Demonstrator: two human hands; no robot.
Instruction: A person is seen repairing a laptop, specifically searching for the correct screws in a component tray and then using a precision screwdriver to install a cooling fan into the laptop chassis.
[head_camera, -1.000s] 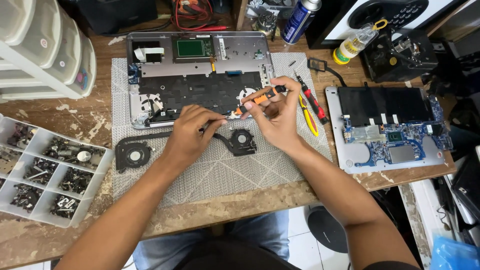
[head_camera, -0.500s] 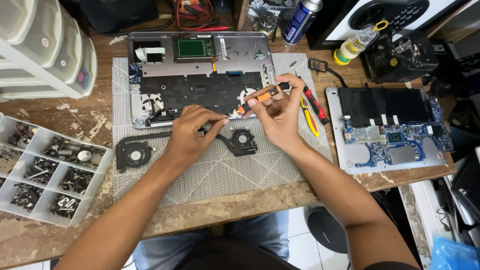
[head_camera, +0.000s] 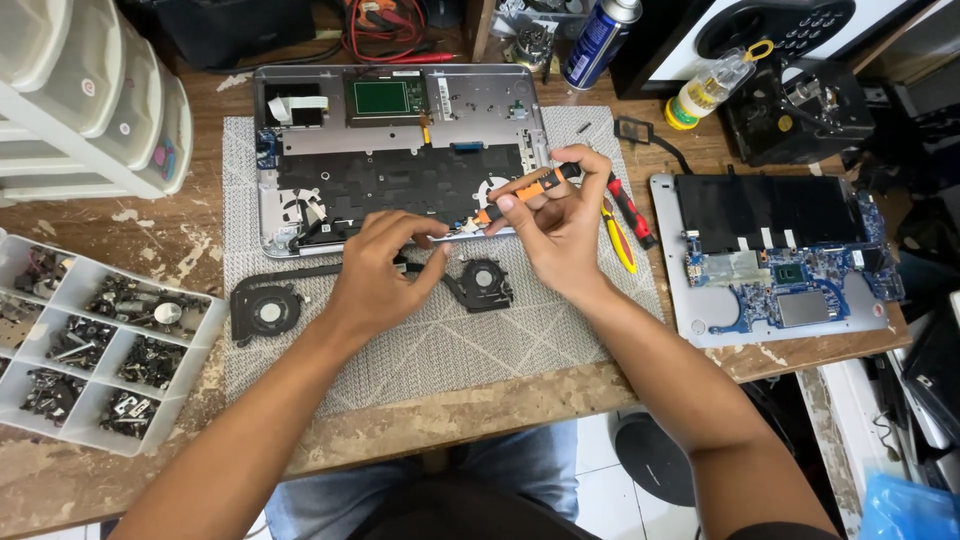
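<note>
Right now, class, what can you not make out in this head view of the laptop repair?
- Tip of the orange screwdriver: too small, partly hidden by the right hand.
- Part under the left hand: covered by fingers.
- Screw tray: cut off by left edge.
- Blue bag: cut off at corner.

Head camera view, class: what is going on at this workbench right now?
A person is working on an opened laptop shell lying on a grey mat. The right hand holds an orange-handled screwdriver, its tip down at the shell's front edge. The left hand steadies a part there. Two black fans lie on the mat; a circuit board sits to the right, a screw tray to the left.
</note>
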